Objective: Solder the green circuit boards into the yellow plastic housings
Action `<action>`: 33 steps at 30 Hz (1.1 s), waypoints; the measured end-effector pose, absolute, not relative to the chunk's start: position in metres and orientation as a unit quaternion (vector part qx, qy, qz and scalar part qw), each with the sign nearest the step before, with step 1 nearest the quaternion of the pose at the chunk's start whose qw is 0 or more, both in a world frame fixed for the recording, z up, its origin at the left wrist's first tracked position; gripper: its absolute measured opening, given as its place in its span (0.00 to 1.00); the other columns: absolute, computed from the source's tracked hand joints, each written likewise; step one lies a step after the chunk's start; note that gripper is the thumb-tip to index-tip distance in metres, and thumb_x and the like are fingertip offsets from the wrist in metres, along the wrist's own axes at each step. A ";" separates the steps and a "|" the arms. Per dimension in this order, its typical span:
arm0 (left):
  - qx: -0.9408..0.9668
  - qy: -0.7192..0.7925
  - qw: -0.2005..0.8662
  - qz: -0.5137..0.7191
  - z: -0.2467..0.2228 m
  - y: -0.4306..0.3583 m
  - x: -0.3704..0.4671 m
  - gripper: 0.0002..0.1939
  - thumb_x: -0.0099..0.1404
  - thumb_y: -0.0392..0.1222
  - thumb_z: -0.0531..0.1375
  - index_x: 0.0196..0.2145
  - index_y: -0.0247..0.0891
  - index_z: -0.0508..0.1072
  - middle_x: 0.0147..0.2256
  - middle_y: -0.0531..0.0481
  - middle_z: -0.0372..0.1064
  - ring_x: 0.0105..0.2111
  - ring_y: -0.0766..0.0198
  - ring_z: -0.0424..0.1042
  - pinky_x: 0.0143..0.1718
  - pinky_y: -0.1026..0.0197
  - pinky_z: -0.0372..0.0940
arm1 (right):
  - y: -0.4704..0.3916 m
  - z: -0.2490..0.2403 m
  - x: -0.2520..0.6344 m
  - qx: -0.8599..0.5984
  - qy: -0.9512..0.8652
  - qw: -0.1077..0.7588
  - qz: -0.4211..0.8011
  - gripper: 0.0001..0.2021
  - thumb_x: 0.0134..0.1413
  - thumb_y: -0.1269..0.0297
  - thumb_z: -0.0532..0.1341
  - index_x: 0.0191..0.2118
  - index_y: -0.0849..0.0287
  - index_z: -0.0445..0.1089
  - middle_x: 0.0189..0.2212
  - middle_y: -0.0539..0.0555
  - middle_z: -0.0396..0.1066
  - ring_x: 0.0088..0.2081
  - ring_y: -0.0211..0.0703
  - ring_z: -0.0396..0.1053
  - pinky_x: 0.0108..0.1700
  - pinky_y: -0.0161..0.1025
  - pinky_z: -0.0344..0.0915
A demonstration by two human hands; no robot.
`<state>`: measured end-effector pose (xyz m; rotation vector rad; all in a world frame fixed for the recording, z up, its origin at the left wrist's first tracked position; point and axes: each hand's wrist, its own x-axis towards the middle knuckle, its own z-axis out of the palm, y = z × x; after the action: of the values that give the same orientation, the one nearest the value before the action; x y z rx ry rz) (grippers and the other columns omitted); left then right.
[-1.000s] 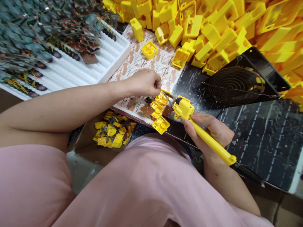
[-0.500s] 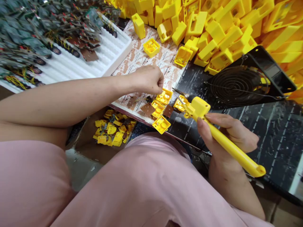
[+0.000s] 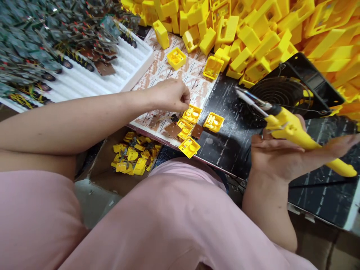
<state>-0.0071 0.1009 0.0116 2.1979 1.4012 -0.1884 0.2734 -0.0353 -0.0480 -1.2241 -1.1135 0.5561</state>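
My right hand [image 3: 281,153] has turned palm up and holds a yellow soldering iron [image 3: 298,131]; a thin metal tube lies alongside the iron's tip, which points up and left over the black mat. With its fingers curled into a pinch, my left hand [image 3: 173,94] rests at the upper corner of a small open yellow case [image 3: 192,113]. What the fingertips hold is hidden. Touching that case are a second yellow case [image 3: 185,129] and brown board pieces [image 3: 197,131]. Another open case [image 3: 189,146] lies at the table edge, and one more yellow case [image 3: 213,122] sits apart on the mat.
A heap of yellow housings [image 3: 253,41] fills the back right. Before it leans a black fan [image 3: 295,86]. At left, a white foam tray [image 3: 135,67] carries many wired circuit boards [image 3: 70,33]. Below the table edge, a cardboard box [image 3: 105,168] contains small yellow parts [image 3: 132,153].
The soldering iron has moved up and right, away from the yellow case on the mat, as my right hand turned palm up. My left hand stays almost in place.
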 end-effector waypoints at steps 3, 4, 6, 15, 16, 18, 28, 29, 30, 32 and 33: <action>0.808 0.518 0.276 -0.051 0.011 0.098 -0.009 0.12 0.58 0.42 0.61 0.36 0.38 0.83 0.29 0.54 0.76 0.38 0.63 0.77 0.47 0.62 0.66 | -0.030 -0.048 0.271 -0.541 -0.498 0.637 0.230 0.38 0.70 0.32 0.35 0.47 0.46 0.78 0.14 0.45 0.51 0.12 0.42 0.55 0.15 0.42 0.60; 0.805 0.521 0.278 -0.047 0.011 0.097 -0.010 0.11 0.58 0.41 0.61 0.35 0.37 0.83 0.29 0.54 0.76 0.36 0.64 0.77 0.45 0.63 0.65 | -0.030 -0.046 0.264 -0.548 -0.500 0.639 0.205 0.33 0.71 0.34 0.42 0.46 0.46 0.79 0.16 0.45 0.57 0.13 0.41 0.58 0.15 0.41 0.60; 0.800 0.529 0.280 -0.039 0.010 0.095 -0.010 0.11 0.59 0.40 0.62 0.36 0.37 0.83 0.28 0.53 0.76 0.34 0.64 0.76 0.42 0.63 0.65 | -0.036 -0.039 0.246 -0.569 -0.503 0.635 0.142 0.15 0.67 0.46 0.62 0.46 0.48 0.80 0.24 0.46 0.72 0.18 0.39 0.67 0.19 0.38 0.65; 0.802 0.523 0.286 -0.024 0.009 0.091 -0.011 0.14 0.61 0.38 0.62 0.40 0.34 0.85 0.32 0.49 0.80 0.36 0.61 0.78 0.40 0.62 0.65 | -0.064 -0.029 0.219 -0.484 -0.738 0.471 0.003 0.08 0.56 0.67 0.73 0.39 0.49 0.76 0.32 0.47 0.82 0.30 0.45 0.81 0.30 0.38 0.79; 0.801 0.526 0.286 -0.025 0.010 0.090 -0.011 0.14 0.61 0.38 0.62 0.41 0.34 0.85 0.33 0.48 0.81 0.36 0.61 0.78 0.40 0.62 0.65 | -0.062 -0.028 0.218 -0.473 -0.747 0.467 -0.003 0.09 0.55 0.67 0.73 0.38 0.49 0.75 0.31 0.47 0.82 0.29 0.45 0.81 0.29 0.38 0.79; 0.799 0.529 0.285 -0.029 0.010 0.090 -0.009 0.14 0.61 0.37 0.62 0.41 0.34 0.85 0.34 0.47 0.81 0.36 0.61 0.78 0.40 0.62 0.65 | -0.058 -0.026 0.216 -0.466 -0.760 0.452 -0.021 0.09 0.55 0.67 0.73 0.39 0.49 0.74 0.31 0.47 0.82 0.29 0.45 0.82 0.28 0.37 0.78; 0.808 0.531 0.253 -0.040 0.008 0.090 -0.008 0.14 0.62 0.39 0.63 0.42 0.35 0.85 0.37 0.45 0.81 0.41 0.56 0.80 0.43 0.59 0.66 | -0.053 -0.009 0.217 -0.442 -0.799 0.406 -0.032 0.11 0.56 0.71 0.72 0.41 0.50 0.74 0.33 0.47 0.82 0.30 0.42 0.81 0.30 0.36 0.76; 0.809 0.530 0.250 -0.042 0.008 0.090 -0.008 0.13 0.62 0.39 0.63 0.42 0.35 0.85 0.37 0.46 0.81 0.42 0.55 0.80 0.43 0.59 0.66 | -0.054 -0.009 0.219 -0.455 -0.789 0.412 -0.024 0.11 0.56 0.71 0.72 0.41 0.49 0.74 0.33 0.47 0.82 0.31 0.43 0.81 0.31 0.37 0.76; 0.810 0.530 0.247 -0.044 0.008 0.091 -0.008 0.13 0.62 0.39 0.63 0.42 0.36 0.85 0.37 0.46 0.81 0.42 0.55 0.80 0.44 0.59 0.66 | -0.056 -0.009 0.220 -0.467 -0.779 0.418 -0.018 0.12 0.55 0.71 0.73 0.41 0.49 0.74 0.34 0.47 0.82 0.32 0.43 0.81 0.31 0.37 0.77; 0.812 0.529 0.242 -0.048 0.008 0.092 -0.007 0.13 0.61 0.39 0.63 0.41 0.37 0.85 0.37 0.48 0.81 0.43 0.55 0.80 0.45 0.59 0.67 | -0.059 -0.010 0.222 -0.479 -0.767 0.427 -0.017 0.12 0.55 0.71 0.73 0.41 0.49 0.74 0.34 0.46 0.82 0.32 0.43 0.81 0.31 0.37 0.77; 0.813 0.528 0.239 -0.052 0.008 0.093 -0.007 0.13 0.61 0.39 0.63 0.41 0.37 0.85 0.36 0.48 0.81 0.44 0.55 0.80 0.46 0.59 0.67 | -0.060 -0.011 0.223 -0.482 -0.761 0.434 -0.019 0.12 0.54 0.71 0.73 0.40 0.49 0.74 0.33 0.46 0.82 0.31 0.43 0.81 0.31 0.37 0.76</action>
<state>-0.0067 0.0927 0.0081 2.2256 1.4469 -0.1413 0.2234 -0.0598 -0.0113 -1.2001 -1.8947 -0.0477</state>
